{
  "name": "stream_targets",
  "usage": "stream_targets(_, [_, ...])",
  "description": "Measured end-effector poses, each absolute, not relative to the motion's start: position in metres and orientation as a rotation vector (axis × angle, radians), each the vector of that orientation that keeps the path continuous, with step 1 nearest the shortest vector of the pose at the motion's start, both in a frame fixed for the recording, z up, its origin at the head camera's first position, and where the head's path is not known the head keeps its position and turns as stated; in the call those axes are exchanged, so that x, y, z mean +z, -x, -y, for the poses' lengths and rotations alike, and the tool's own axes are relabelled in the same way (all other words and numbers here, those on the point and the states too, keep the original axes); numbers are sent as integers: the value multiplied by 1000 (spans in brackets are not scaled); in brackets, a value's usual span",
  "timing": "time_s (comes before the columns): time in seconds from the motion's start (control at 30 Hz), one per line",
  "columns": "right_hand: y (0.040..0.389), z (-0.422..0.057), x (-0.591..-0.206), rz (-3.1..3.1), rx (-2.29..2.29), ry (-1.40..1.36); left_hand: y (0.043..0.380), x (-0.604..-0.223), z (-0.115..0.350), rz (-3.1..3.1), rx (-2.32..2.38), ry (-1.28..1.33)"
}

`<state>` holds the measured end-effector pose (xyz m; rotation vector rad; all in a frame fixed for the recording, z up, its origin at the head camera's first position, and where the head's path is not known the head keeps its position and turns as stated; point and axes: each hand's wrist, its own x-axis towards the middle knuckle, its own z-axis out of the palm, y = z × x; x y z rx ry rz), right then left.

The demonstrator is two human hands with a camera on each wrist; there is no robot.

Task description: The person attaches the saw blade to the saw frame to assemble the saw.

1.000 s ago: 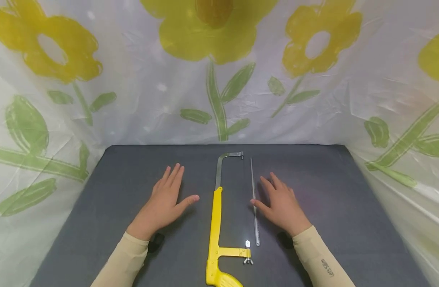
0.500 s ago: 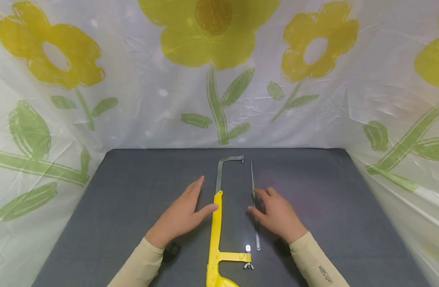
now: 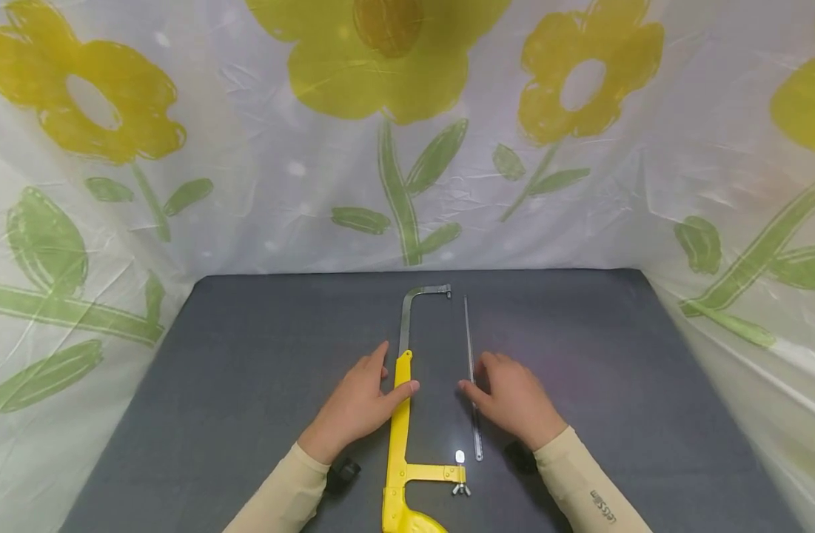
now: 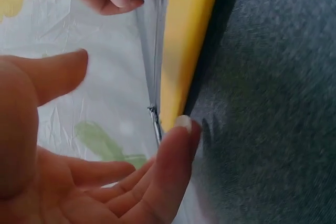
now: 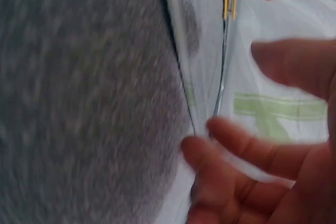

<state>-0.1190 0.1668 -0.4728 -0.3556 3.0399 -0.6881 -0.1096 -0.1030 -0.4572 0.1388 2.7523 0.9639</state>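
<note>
A yellow hacksaw frame (image 3: pixel 398 438) with a bent metal front arm lies on the dark table, its handle toward me. Just right of it, a thin silver hacksaw blade (image 3: pixel 469 337) lies lengthwise, apart from the frame. My left hand (image 3: pixel 354 409) is at the frame's left side with the thumb reaching across above it. In the left wrist view, thumb and fingers are spread apart and the yellow bar (image 4: pixel 190 30) is not gripped. My right hand (image 3: pixel 519 400) hovers over the blade, fingers bent and thumb apart; in the right wrist view its fingertips are close to the blade (image 5: pixel 181 45).
A wing nut (image 3: pixel 460 488) sits on the frame's rear crosspiece. The dark grey table (image 3: pixel 614 355) stretches out on both sides. A white curtain (image 3: pixel 267 148) printed with yellow flowers hangs behind and along the sides.
My left hand has moved right, from beside the frame until its thumb is over the yellow bar. My right hand has drawn slightly nearer to me, and its fingers have bent more. Frame and blade lie still.
</note>
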Motion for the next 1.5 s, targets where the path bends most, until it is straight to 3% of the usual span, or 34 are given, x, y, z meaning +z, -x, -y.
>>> stream_targets(0.57, [117, -152, -460, -2936, -590, -106, 112, -467, 98, -2689, 1000, -108])
stream_targets(1.5, [109, -142, -466, -2970, -637, -214, 106, -469, 96, -2625, 1115, 23])
